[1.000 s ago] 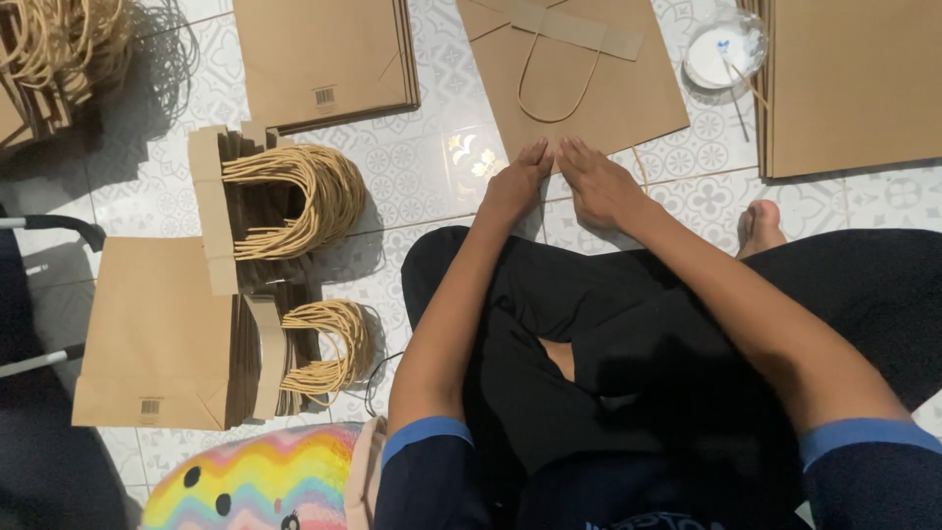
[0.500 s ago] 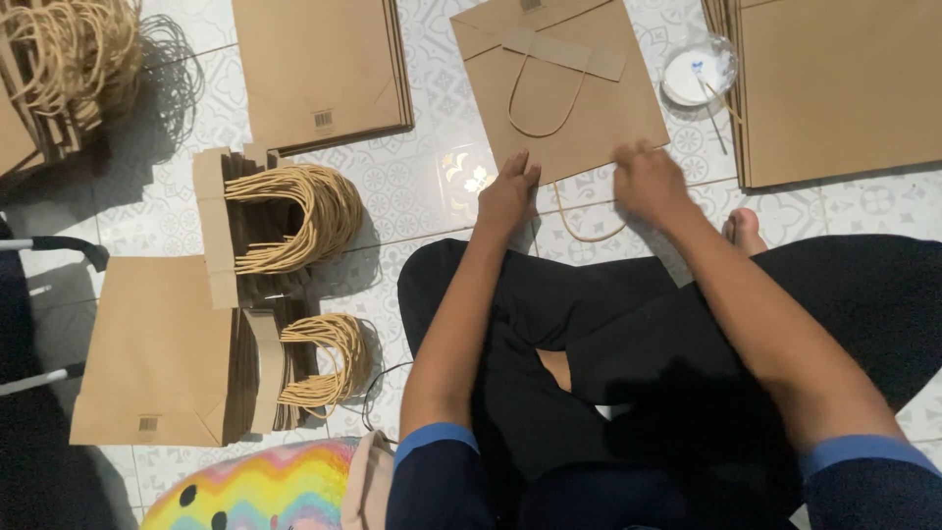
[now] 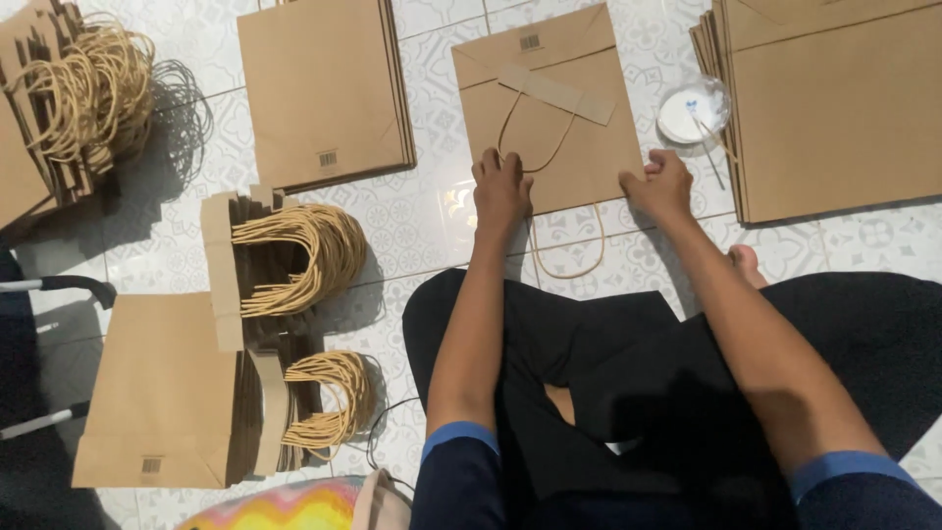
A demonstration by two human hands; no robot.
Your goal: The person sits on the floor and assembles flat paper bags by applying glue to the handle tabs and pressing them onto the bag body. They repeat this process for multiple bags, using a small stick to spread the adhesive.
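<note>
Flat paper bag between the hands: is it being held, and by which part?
Both hands, left and right, press on the paper bag at its near edge, left and right corners; neither lifts it.

Dark navy sleeves (lighter blue cuffs), apparently black trousers, bare forearms.

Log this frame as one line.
left hand: flat on paper bag near edge | right hand: on bag's near right corner | glue dish: right of bag | floor: tiled
</note>
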